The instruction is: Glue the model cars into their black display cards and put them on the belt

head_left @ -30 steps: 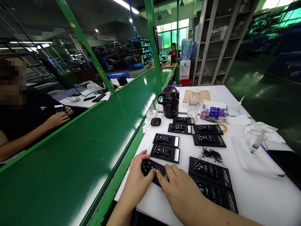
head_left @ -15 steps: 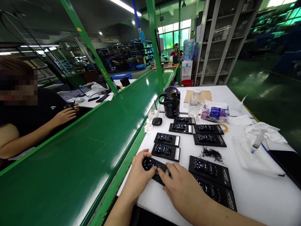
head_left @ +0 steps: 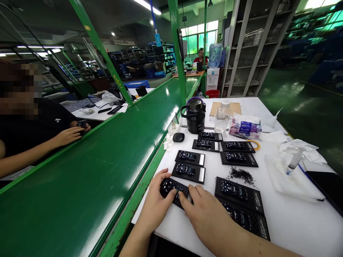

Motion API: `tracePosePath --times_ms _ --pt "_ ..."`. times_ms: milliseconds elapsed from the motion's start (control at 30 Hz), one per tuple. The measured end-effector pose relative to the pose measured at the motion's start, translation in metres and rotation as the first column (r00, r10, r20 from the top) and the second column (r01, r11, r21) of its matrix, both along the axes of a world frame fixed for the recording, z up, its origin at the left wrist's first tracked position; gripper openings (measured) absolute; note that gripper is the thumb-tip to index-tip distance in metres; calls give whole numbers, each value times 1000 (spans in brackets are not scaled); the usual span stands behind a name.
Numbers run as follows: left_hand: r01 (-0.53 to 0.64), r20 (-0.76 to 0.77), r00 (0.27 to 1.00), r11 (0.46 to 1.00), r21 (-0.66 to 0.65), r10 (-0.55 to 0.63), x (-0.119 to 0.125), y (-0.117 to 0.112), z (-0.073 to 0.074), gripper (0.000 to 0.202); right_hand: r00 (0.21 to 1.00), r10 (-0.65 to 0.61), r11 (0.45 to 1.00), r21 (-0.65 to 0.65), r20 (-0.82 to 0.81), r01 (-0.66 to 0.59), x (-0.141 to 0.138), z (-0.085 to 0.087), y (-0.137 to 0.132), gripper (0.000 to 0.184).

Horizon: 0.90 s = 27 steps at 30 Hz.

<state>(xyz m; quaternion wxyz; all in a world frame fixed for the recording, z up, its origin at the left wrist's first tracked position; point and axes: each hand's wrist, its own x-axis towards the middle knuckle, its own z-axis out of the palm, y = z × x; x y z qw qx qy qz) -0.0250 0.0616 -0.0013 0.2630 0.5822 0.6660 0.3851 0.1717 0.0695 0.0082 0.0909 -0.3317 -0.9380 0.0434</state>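
Note:
Between my hands lies a dark model car (head_left: 169, 185) on a black carbon-patterned base (head_left: 180, 202), on the white table (head_left: 171, 228). My left hand (head_left: 157, 200) grips the car's left end, fingers behind it and thumb on top. My right hand (head_left: 205, 210) presses its fingertips on the car's right part and the base, partly hiding both. Just beyond are two model cars on bases, the nearer one (head_left: 185, 170) with a light label. To the right, a larger based model car (head_left: 235, 189) bears white script; another (head_left: 241, 216) is partly behind my right hand.
Several more model cars (head_left: 235, 157) stand farther back near a pile of black slivers (head_left: 241, 175). Behind are a black jug (head_left: 195, 116), a clear jar (head_left: 223, 117) and a tissue pack (head_left: 245, 126). A syringe (head_left: 294, 160) lies right. A green conveyor (head_left: 107, 171) runs left; a co-worker sits beyond.
My hands stay on the model car, which has shifted very slightly left. Across the conveyor, the co-worker's hands and the dark object in them have moved a little.

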Motion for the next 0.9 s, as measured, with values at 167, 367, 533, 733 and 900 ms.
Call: tracePosePath --times_ms 167,367,533,733,900 --pt "-8 -32 999 1000 9 9 2 -1 0 35 1000 -2 1000 6 20 2 -1 5 -3 57" --pt "-25 -40 999 999 -38 23 2 3 1 41 999 3 999 -41 42 -1 -1 5 0 55" --pt "-2 -40 999 993 -114 -2 -3 9 6 49 999 35 998 -47 38 -33 1 4 4 54" --pt "24 -95 995 989 -146 -38 -6 14 16 55 999 28 999 -26 28 -28 2 0 3 52" --pt "49 -136 988 987 -151 -70 -9 14 22 59 1000 20 1000 -18 -1 -20 2 1 4 48"
